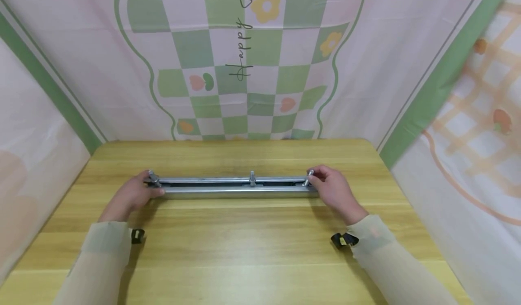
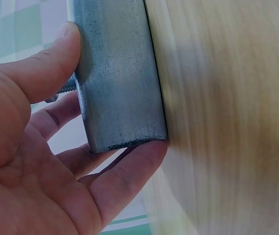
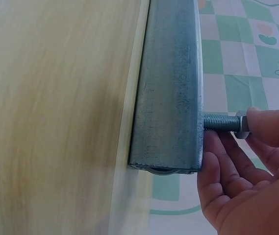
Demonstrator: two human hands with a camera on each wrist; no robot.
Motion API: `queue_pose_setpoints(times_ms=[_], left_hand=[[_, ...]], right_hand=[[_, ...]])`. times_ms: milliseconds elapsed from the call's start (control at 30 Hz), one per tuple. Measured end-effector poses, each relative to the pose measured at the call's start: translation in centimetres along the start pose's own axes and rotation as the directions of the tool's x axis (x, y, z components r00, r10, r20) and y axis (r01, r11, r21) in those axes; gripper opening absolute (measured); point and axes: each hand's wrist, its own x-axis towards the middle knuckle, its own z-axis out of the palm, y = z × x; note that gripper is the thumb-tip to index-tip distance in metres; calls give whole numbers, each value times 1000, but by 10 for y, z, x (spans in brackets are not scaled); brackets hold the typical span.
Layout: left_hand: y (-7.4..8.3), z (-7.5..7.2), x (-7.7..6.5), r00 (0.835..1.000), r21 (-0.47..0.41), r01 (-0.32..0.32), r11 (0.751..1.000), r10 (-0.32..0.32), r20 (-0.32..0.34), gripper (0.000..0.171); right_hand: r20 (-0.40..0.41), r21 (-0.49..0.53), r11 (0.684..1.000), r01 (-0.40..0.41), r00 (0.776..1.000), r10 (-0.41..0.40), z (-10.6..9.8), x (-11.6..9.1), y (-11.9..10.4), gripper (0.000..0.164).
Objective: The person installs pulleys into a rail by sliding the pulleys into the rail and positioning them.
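Observation:
A long galvanized strut channel (image 1: pixel 236 195) lies across the table with its slot facing up. Three threaded bolts stand from the slot: a left bolt (image 1: pixel 153 177), a middle bolt (image 1: pixel 252 178) and a right bolt (image 1: pixel 309 177); the left and right ones lean. My left hand (image 1: pixel 133 193) grips the channel's left end, thumb on the top edge, fingers at the end face (image 2: pixel 129 145). At the other end, my right hand (image 1: pixel 335 191) pinches the right bolt (image 3: pixel 221 122) near its hex piece (image 3: pixel 242 124). Lower fingers of that hand lie beside the channel wall (image 3: pixel 171 98).
The wood-grain table (image 1: pixel 244 246) extends in front of and behind the channel. A patterned cloth (image 1: pixel 301 2) hangs along the back and both sides. Dark wrist devices sit at the left cuff (image 1: pixel 107 235) and right cuff (image 1: pixel 368 232).

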Motion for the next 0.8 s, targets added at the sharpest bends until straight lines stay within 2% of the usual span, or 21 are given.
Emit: queue_pose_setpoints(times_ms=[500, 800], left_hand=[[-2, 2, 1, 1000, -20, 16, 1000, -16, 4, 103], [-2, 3, 1, 1000, -74, 26, 997, -26, 1, 106]], right_hand=[[23, 30, 1000, 0, 1000, -1, 1, 0, 3, 21], [22, 23, 1000, 11, 1000, -11, 1, 0, 6, 23]])
